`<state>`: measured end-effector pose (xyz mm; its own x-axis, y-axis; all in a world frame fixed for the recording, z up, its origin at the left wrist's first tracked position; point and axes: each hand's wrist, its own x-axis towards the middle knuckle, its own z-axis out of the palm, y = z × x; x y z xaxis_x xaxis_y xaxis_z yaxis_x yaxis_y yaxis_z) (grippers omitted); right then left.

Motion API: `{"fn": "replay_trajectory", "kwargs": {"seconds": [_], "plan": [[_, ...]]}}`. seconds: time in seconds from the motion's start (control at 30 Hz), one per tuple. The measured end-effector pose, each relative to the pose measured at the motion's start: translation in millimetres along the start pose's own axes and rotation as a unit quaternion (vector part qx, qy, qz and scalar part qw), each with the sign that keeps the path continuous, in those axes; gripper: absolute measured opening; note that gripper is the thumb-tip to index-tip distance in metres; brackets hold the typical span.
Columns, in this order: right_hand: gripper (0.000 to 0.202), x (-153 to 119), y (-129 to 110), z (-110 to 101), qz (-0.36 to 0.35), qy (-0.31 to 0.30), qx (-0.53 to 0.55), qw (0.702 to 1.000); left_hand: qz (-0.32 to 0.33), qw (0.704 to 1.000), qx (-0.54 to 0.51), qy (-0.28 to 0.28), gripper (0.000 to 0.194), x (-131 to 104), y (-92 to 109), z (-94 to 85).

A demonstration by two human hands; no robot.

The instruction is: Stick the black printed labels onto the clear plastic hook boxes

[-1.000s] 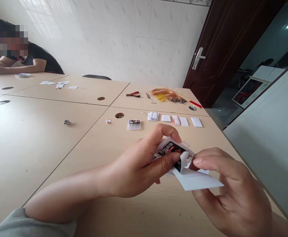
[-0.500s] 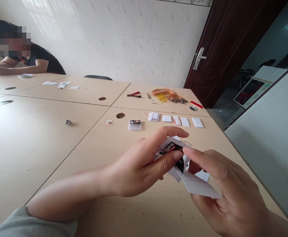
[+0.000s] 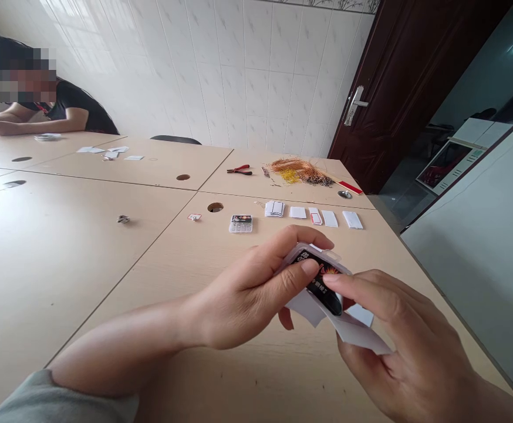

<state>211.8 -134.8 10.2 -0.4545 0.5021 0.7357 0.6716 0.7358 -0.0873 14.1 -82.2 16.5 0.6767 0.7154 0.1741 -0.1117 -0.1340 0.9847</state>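
My left hand (image 3: 256, 282) is closed round a small clear plastic box, its thumb pressing on the black printed label (image 3: 322, 288) on top. My right hand (image 3: 401, 329) has its index fingertip on that label's right part, and its curled fingers hold a white paper sheet (image 3: 357, 333) beside the box. Another white paper flap (image 3: 304, 306) hangs below the box, under my left hand. A second clear box with a black label (image 3: 241, 223) lies on the table beyond my hands.
Stacks of white cards (image 3: 274, 209) stand in a row beyond my hands. Farther back lie red-handled pliers (image 3: 239, 170), a copper wire bundle (image 3: 298, 167) and a round metal piece (image 3: 344, 194). A person (image 3: 76, 108) sits at the far left.
My right index finger has moved down onto the label, which now lies flatter with more of its print showing. The white paper's raised edge has dropped from above the box.
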Motion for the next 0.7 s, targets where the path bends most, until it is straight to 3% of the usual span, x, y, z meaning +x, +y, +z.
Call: {"fn": "replay_trajectory", "kwargs": {"seconds": [0.13, 0.4, 0.53, 0.7], "plan": [[0.042, -2.4, 0.9, -1.0, 0.008, 0.003, -0.001, 1.000, -0.020, 0.999, -0.045, -0.004, 0.018, 2.4, 1.3, -0.7], [0.038, -4.1, 1.9, 0.9, 0.002, 0.025, 0.002, 1.000, -0.033, 0.997, -0.072, -0.004, 0.019, 0.4, 1.5, -0.4], [0.038, -5.0, 1.8, -0.9, 0.008, 0.030, -0.005, 0.999, -0.018, 0.996, -0.085, -0.001, 0.026, -0.6, 1.0, 2.1], [0.035, -5.0, 0.5, -1.2, 0.019, 0.044, -0.013, 0.999, 0.013, 0.997, -0.081, 0.003, 0.021, -2.0, -4.3, 2.8]]}}
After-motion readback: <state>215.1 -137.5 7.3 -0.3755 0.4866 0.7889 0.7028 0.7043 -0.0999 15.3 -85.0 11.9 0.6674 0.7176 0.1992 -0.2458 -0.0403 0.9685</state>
